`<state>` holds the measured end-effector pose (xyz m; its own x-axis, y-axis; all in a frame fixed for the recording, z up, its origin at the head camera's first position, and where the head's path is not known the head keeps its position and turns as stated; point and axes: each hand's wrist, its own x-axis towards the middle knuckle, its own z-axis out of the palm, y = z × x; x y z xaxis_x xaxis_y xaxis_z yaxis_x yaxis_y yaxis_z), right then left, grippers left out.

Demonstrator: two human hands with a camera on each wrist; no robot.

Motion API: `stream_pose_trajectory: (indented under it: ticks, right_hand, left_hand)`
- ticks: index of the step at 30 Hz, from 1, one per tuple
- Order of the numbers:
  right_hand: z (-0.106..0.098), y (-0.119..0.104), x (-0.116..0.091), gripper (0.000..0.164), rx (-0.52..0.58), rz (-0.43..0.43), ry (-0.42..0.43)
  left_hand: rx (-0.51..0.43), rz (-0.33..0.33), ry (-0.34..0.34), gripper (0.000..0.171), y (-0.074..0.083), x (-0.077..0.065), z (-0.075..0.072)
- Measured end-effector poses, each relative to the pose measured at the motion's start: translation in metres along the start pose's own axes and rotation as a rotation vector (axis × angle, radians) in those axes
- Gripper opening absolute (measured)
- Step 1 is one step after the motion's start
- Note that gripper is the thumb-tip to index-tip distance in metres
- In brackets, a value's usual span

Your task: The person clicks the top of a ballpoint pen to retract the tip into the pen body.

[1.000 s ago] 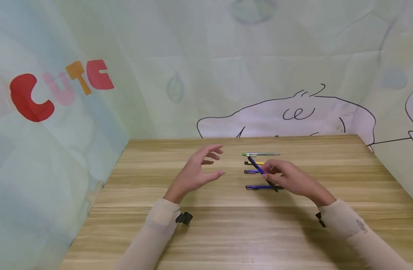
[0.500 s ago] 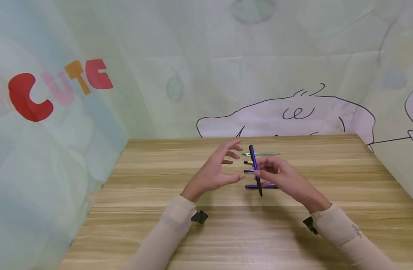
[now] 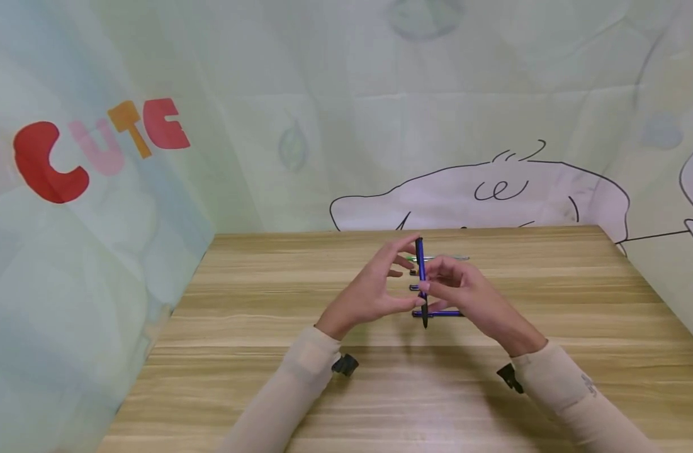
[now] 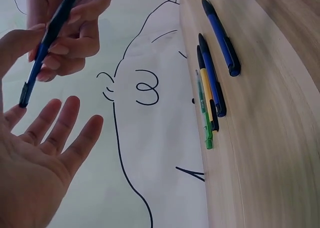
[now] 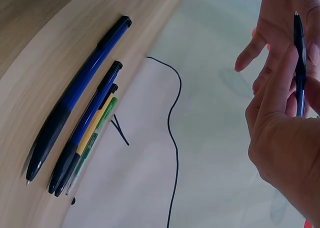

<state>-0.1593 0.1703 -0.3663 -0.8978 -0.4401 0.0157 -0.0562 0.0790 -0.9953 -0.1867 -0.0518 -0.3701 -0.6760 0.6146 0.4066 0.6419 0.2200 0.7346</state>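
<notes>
My right hand (image 3: 473, 299) pinches a blue and black ballpoint pen (image 3: 422, 258) between thumb and fingers, above the table. The pen stands nearly upright in the head view, its writing tip toward me. My left hand (image 3: 371, 286) is spread beside it, fingers mostly straight. Its index fingertip meets the pen's rear end, and its thumb lies against the black grip. On the table below lie two more blue and black pens, a nearer one (image 5: 82, 85) and a farther one (image 5: 90, 120), then a yellow and black pen (image 4: 207, 82) and a clear green pen (image 3: 454, 258).
The pens lie in a row on a wood-grain table (image 3: 267, 390). Behind the table's back edge hangs a printed backdrop (image 3: 323, 113) with a cartoon outline. Coloured letters (image 3: 54, 163) mark the left side. Black wrist devices (image 3: 345, 365) sit at the cuffs.
My right hand has turned the pen from slanted to nearly upright and drawn it slightly left. My left hand has moved right until its index finger and thumb reach the pen.
</notes>
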Motion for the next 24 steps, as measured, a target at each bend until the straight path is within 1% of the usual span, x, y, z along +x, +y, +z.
stream_pose_trajectory:
  ticks: [2,4,10,15,20,24]
  right_hand:
    - [0.0010,-0.0002,0.0007,0.034,0.008,-0.007,0.004]
    - [0.0017,-0.0004,0.0012,0.035,0.015,-0.015,0.008]
    - [0.0023,0.0000,0.0019,0.027,0.045,-0.049,0.004]
    - [0.0023,0.0012,-0.0005,0.025,0.047,-0.035,0.004]
    - [0.0023,0.0017,-0.0004,0.027,0.047,-0.029,-0.015]
    - [0.0011,0.0022,0.0000,0.029,0.055,-0.009,-0.036]
  left_hand:
    - [-0.004,-0.005,-0.004,0.105,0.0005,0.0009,0.0013]
    - [-0.006,-0.010,-0.003,0.106,0.0013,0.0017,0.0023]
    - [-0.026,-0.025,0.014,0.105,0.0020,0.0031,0.0044]
    - [-0.046,-0.033,-0.001,0.104,0.0014,0.0028,0.0056]
    - [-0.014,-0.028,0.003,0.109,0.0022,0.0002,0.0029]
    - [0.014,-0.038,0.014,0.107,0.0027,-0.0025,-0.0011]
